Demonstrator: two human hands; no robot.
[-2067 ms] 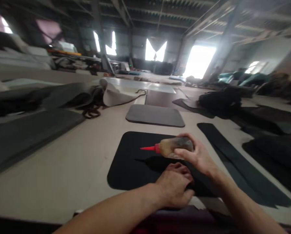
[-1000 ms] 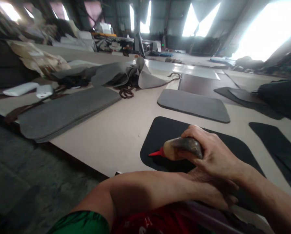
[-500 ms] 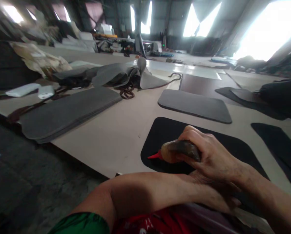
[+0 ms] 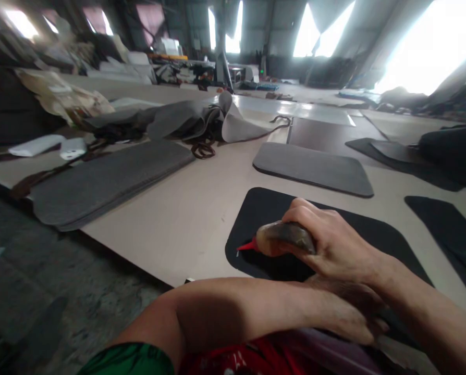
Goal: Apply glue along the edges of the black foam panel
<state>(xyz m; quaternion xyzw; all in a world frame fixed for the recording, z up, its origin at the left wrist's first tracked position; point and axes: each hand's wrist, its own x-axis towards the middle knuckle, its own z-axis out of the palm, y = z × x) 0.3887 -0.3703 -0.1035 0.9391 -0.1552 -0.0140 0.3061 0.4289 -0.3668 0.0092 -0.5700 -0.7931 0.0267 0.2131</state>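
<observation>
My right hand grips a squeeze bottle of brownish glue with a red nozzle. The nozzle tip points left and down, at the near left edge of a black rounded mat lying on the beige board. My left hand lies flat on the mat's near part, under my right wrist, with its forearm across the bottom of the view. Whether the tip touches the mat I cannot tell.
A grey rounded mat lies beyond the black one. A stack of grey felt sheets is at left, crumpled grey fabric and brown straps behind. Black strips lie at right. The board's edge drops to concrete floor.
The view swung left and down since two seconds ago. My right hand carried the bottle toward the mat's near left edge and tipped the nozzle lower; the left hand stays pressed on the mat.
</observation>
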